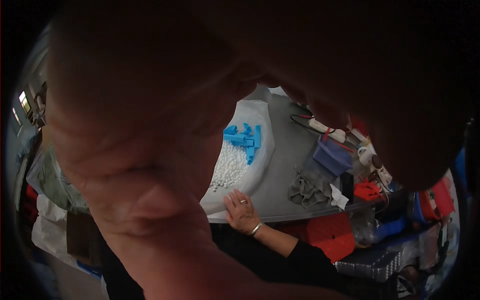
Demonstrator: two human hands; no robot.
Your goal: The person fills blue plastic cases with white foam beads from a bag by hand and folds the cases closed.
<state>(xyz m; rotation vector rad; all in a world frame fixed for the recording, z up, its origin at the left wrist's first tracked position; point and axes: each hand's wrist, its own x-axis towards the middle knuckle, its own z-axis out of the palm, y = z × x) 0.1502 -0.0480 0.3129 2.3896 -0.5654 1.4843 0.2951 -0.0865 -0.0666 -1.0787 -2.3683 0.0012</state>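
Observation:
Very close to the lens, my left hand blocks much of the view. Its palm and wrist fill the left side, and dark fingers arch across the top to the right. Whether it grips anything is hidden. My right hand, with a ring and a silver bracelet, rests fairly flat at the table's near edge, fingers extended. Its fingertips touch the border of a white plastic sheet. On that sheet lies a pile of small white balls, with several blue plastic pieces at its far side.
On the grey table are a crumpled grey cloth, a white tissue, a purple basket, a white power strip and red pieces. Below its edge sits a red container. Plastic bags stand at left.

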